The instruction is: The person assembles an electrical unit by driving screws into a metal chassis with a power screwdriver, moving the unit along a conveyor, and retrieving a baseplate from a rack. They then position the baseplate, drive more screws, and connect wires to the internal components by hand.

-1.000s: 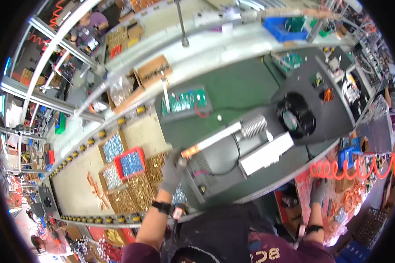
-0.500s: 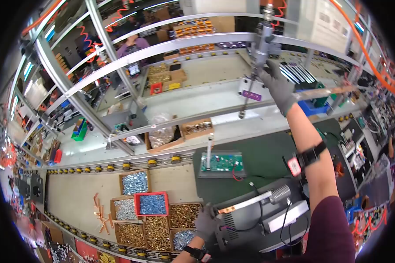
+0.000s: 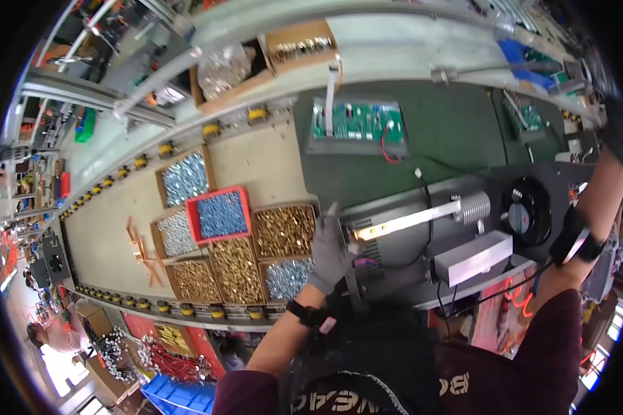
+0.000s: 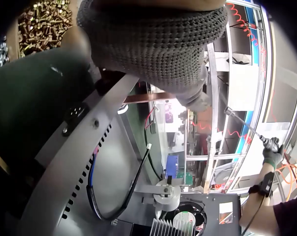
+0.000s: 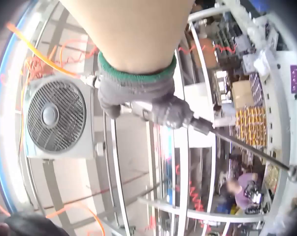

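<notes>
My gloved left hand (image 3: 331, 250) rests at the near left corner of a grey metal chassis (image 3: 401, 273), its thumb spread from the fingers. Its thumb tip is right by the copper end (image 3: 370, 232) of a pale bar (image 3: 422, 218) that leads to a ribbed metal cylinder (image 3: 475, 207). In the left wrist view the glove hides part of a copper strip (image 4: 151, 97). My right hand (image 5: 153, 105), raised at the far right of the head view, grips a power screwdriver (image 5: 202, 125) with a long shaft (image 5: 246, 149). The shaft's end is free in the air.
Left of the chassis sit boxes of brass screws (image 3: 284, 230) and silvery screws (image 3: 185, 180), with a red tray (image 3: 244, 200) among them. Copper strips (image 3: 142, 252) lie beyond. A green circuit board (image 3: 363, 123) is behind; a black fan (image 3: 526, 211) stands at right.
My right hand came up from low at the right to the hanging screwdriver, and now holds it at the far right. My left hand stays by the chassis corner. The head view tilts down again.
</notes>
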A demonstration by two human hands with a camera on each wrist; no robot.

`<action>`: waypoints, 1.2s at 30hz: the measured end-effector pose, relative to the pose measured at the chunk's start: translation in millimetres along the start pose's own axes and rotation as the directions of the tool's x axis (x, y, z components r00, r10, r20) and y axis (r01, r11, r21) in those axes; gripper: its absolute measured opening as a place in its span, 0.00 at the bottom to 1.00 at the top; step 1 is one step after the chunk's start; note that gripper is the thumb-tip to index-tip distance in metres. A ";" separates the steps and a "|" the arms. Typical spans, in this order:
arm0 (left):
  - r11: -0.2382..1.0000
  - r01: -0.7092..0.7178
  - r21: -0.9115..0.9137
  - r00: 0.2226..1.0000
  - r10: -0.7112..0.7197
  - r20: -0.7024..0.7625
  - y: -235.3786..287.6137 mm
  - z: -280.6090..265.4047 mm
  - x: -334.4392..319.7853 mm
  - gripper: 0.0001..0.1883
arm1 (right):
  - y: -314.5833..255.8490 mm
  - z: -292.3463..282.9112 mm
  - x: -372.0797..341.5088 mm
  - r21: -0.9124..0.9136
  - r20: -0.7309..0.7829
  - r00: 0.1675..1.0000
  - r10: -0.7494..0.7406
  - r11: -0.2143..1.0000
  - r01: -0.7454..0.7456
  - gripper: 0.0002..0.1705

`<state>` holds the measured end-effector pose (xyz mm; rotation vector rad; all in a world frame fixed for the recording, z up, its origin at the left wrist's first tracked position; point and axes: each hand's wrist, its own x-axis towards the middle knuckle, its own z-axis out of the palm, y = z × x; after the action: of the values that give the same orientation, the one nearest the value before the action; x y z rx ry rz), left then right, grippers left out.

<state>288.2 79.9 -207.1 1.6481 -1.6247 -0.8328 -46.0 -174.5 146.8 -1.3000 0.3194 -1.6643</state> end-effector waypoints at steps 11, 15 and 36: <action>0.993 0.016 0.114 0.972 0.011 -0.233 5.6 23.0 2.8 0.44 | 157.7 -82.1 -226.4 0.243 -0.676 0.456 0.578 0.760 -0.604 0.09; 0.988 -0.043 0.151 0.968 0.078 -0.238 2.5 22.0 3.3 0.42 | 182.4 -77.2 -249.7 0.314 -0.739 0.312 0.597 0.715 -0.625 0.10; 0.999 0.016 -0.034 0.973 -0.023 -0.229 2.1 25.2 3.3 0.33 | 211.2 -92.6 -280.8 0.387 -0.757 -0.014 0.653 0.432 -0.814 0.09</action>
<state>266.4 76.0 -219.7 1.6731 -1.4303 -0.6479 -25.0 -87.3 -205.4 -0.0372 1.5389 -1.0887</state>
